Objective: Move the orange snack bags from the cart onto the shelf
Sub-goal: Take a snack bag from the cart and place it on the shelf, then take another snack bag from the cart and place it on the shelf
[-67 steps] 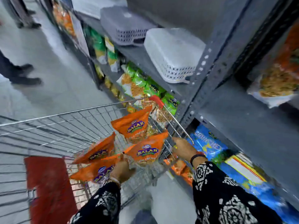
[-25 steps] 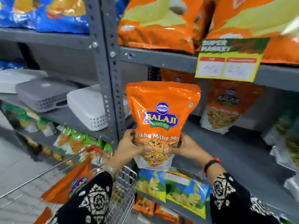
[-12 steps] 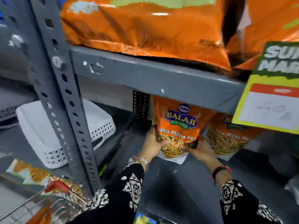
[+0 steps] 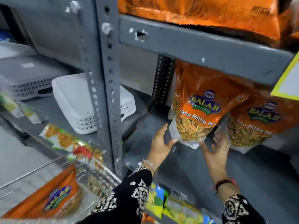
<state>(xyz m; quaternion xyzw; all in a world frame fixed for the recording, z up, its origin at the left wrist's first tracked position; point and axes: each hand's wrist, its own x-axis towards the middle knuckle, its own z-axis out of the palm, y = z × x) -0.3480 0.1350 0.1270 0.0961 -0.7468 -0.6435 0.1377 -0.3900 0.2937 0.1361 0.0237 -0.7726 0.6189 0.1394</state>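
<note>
An orange Balaji snack bag (image 4: 199,110) stands upright at the back of the grey shelf (image 4: 191,168), beside a second identical bag (image 4: 255,123) on its right. My left hand (image 4: 160,143) and my right hand (image 4: 213,149) hover at the standing bag's lower corners, fingers spread, palms turned toward each other, holding nothing. Whether the fingertips still touch the bag is unclear. Another orange bag (image 4: 56,199) lies in the wire cart (image 4: 40,168) at the lower left.
A grey perforated upright post (image 4: 105,78) stands between cart and shelf bay. A white basket (image 4: 76,102) and a grey basket (image 4: 32,78) sit on the left shelf. Large orange bags (image 4: 210,10) fill the shelf above. A yellow price label (image 4: 289,83) hangs at right. Colourful bags (image 4: 169,206) lie below.
Both hands carried the orange bag from the cart up into the shelf bay, set it upright beside the other bag, and have opened and drawn back slightly from it.
</note>
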